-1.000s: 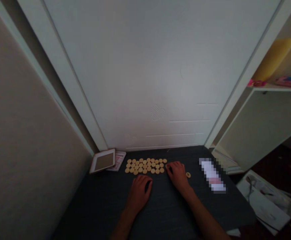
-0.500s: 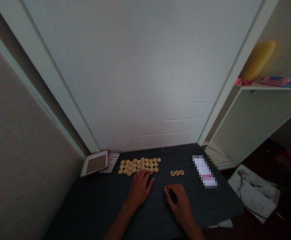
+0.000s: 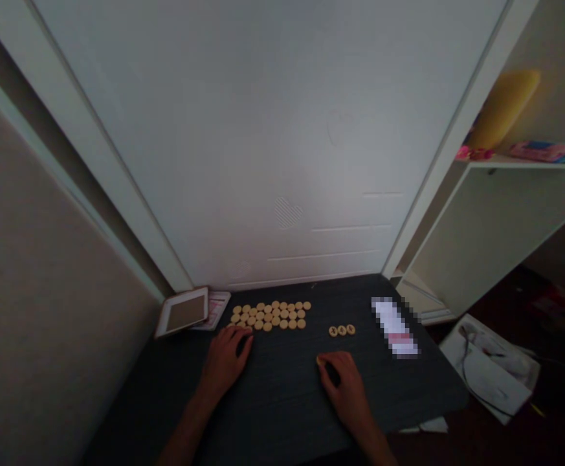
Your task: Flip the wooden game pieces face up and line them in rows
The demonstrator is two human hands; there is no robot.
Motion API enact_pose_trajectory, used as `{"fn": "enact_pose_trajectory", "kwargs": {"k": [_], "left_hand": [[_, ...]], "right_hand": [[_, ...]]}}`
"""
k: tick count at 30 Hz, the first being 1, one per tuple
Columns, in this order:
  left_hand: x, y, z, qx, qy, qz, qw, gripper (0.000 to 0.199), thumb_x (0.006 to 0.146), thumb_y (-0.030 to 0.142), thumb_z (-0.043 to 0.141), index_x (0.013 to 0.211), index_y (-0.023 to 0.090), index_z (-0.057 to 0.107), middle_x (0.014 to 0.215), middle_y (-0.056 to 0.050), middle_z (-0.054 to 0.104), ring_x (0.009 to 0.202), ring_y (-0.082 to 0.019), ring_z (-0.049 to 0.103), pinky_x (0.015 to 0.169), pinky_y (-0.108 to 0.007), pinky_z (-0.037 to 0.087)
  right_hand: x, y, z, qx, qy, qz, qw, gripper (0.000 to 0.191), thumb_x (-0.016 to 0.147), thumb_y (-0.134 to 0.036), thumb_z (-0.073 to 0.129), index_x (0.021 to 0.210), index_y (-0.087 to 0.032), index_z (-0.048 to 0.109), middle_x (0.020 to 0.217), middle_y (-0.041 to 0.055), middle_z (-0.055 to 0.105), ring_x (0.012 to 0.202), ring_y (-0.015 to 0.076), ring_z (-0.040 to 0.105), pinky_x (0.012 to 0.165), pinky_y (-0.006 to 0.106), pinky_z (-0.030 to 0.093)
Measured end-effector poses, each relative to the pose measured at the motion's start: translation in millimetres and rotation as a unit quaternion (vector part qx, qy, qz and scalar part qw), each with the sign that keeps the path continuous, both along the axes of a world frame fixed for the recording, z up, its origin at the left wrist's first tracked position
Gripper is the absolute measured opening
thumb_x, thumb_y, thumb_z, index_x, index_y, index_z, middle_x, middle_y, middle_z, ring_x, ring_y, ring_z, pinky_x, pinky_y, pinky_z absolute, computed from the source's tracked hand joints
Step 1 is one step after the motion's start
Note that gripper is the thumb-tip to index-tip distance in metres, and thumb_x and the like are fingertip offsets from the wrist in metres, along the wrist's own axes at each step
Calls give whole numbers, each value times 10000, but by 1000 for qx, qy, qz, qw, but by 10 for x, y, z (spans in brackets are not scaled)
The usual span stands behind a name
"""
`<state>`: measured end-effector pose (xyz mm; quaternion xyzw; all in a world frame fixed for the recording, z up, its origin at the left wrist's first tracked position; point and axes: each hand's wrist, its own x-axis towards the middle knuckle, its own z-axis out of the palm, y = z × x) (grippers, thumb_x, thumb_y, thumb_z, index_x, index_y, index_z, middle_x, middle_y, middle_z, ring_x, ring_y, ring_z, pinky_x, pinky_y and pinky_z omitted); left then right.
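Several round, pale wooden discs (image 3: 267, 317) lie close together in rough rows on the dark table (image 3: 282, 395), blank sides up. My left hand (image 3: 226, 356) rests at the near left corner of this group, its fingertips on or beside the front discs and partly covering them. Its thumb is held apart. Further right, my right hand (image 3: 345, 382) pinches a small wooden disc (image 3: 319, 360) between thumb and fingers, mostly hidden by them. Beyond that hand, three discs with dark markings (image 3: 342, 330) sit side by side in a short row.
A framed flat panel (image 3: 185, 312) overlaps a pinkish card or booklet (image 3: 217, 309) at the back left. A blurred-out bright rectangle (image 3: 393, 327) lies at the right. A white panel (image 3: 282, 162) rises behind the table; a white box with cables (image 3: 490, 369) stands lower right.
My left hand has moved left along the front of the discs, uncovering the middle ones. My right hand stays about where it was, still pinching its disc. The view has shifted slightly.
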<state>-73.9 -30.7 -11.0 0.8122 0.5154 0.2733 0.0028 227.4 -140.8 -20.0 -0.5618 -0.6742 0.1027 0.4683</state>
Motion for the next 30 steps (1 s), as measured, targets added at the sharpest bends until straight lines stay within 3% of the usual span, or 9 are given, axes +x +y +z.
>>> {"fn": "enact_pose_trajectory", "kwargs": {"k": [7, 11, 18, 24, 27, 30], "left_hand": [[-286, 100, -79, 17, -24, -1, 1000, 267, 952, 391, 568, 1163, 247, 646, 1196, -90, 645, 1147, -299, 590, 1004, -492, 479], [-406, 270, -107, 12, -35, -16, 999, 265, 934, 450, 594, 1086, 252, 682, 1183, -82, 659, 1135, -302, 598, 1012, -514, 479], [-416, 386, -103, -14, -53, -54, 997, 283, 949, 461, 575, 1110, 253, 680, 1231, -71, 649, 1198, -280, 586, 1053, -496, 472], [-229, 441, 45, -16, 0, -67, 998, 713, 841, 583, 672, 1428, 233, 470, 1533, -111, 442, 1400, -330, 414, 1148, -523, 364], [-129, 576, 115, -21, 48, -88, 995, 913, 746, 694, 700, 1477, 227, 418, 1572, -124, 390, 1441, -371, 335, 1175, -568, 279], [-75, 738, 122, -33, 71, -98, 992, 965, 692, 753, 697, 1468, 238, 443, 1553, -127, 420, 1424, -392, 354, 1167, -590, 251]], "right_hand": [[9, 8, -37, -2, -8, -1, 1000, 164, 953, -296, 610, 1076, -265, 715, 960, 58, 742, 918, 242, 678, 847, 397, 552], [7, -9, -33, -10, -3, -1, 1000, 180, 968, -304, 586, 1093, -255, 706, 985, 70, 738, 939, 251, 672, 863, 419, 547], [-12, -9, 2, -7, 0, -6, 1000, 155, 960, -297, 602, 1055, -260, 718, 951, 62, 739, 914, 245, 677, 835, 395, 556], [-11, -1, -17, -11, 8, -5, 1000, 156, 962, -309, 601, 1057, -265, 716, 958, 55, 735, 919, 239, 673, 836, 387, 556], [-11, -3, -20, -12, 13, -4, 1000, 166, 971, -320, 589, 1064, -259, 713, 960, 61, 732, 927, 240, 667, 850, 398, 552], [-11, -4, -14, -13, 16, -7, 1000, 175, 979, -325, 577, 1070, -257, 710, 964, 66, 731, 929, 240, 665, 851, 399, 552]]}}
